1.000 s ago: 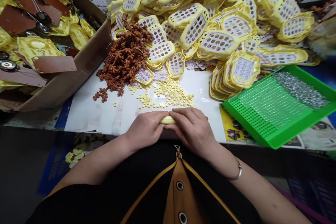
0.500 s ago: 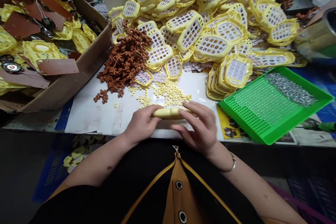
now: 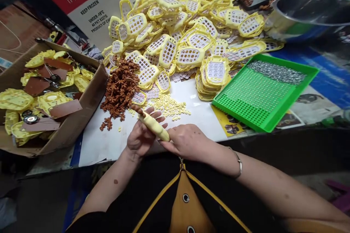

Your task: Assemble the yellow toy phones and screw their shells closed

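Both hands hold one yellow plastic shell point(image 3: 153, 125), seen edge-on and tilted up to the left, just above the white sheet point(image 3: 202, 113). My left hand point(image 3: 140, 134) cups it from below with the fingers curled round it. My right hand point(image 3: 186, 141) grips its near end. A small brown piece shows at the shell's far tip. A heap of brown rubber parts point(image 3: 120, 89) lies just beyond my left hand. Small pale yellow buttons point(image 3: 169, 105) are scattered beside the brown heap.
A large pile of yellow keypad shells point(image 3: 191, 32) fills the back of the table. A green perforated tray point(image 3: 257, 96) with silvery bits stands at the right. A cardboard box point(image 3: 82, 113) of yellow housings and brown boards stands at the left. A metal bowl point(image 3: 311, 11) is at the far right.
The shell lay flat under both hands on the sheet; it is now lifted and tilted, its far end pointing up left. My view has swung upward and to the right.
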`<state>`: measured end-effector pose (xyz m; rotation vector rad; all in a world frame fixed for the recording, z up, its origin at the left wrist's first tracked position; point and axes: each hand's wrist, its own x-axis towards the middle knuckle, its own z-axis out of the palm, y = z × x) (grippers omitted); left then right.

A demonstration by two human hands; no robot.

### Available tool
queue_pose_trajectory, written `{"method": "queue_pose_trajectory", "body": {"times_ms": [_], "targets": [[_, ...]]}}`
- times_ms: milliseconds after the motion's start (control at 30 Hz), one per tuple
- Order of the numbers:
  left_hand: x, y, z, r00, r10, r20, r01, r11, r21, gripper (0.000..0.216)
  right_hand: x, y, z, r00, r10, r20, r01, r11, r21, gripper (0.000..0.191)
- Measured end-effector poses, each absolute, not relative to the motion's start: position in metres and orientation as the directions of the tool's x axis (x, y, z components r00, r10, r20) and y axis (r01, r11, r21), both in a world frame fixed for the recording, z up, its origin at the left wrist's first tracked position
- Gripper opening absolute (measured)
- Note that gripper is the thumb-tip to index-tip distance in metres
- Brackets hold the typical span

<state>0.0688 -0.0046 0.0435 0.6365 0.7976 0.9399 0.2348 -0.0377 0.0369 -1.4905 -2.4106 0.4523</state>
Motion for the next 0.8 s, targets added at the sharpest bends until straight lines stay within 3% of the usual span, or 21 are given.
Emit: {"method": "queue_pose_trajectory", "body": {"times_ms": [200,433,567,800], "targets": [[0.084,-0.005,0.039,0.251,0.895,-0.369,-0.552,0.446,0.705,0.039,0.229,-0.041,0.035,-0.340,0.926,0.163,0.862,0.376,-0.340,0.056],[0.084,-0.006,0.042,0.365,0.827,-0.427,-0.417,0.555,0.719,0.043,0.241,-0.048,0.030,-0.377,0.905,0.200,0.820,0.426,-0.383,0.062],[0.092,-0.004,0.040,0.368,0.811,-0.456,-0.315,0.570,0.759,0.047,0.254,-0.047,0.032,-0.240,0.919,0.313,0.867,0.348,-0.357,0.059],[0.116,-0.003,0.036,0.427,0.758,-0.493,-0.246,0.622,0.743,0.043,0.274,-0.051,0.023,-0.201,0.840,0.505,0.861,0.398,-0.318,0.055]]}}
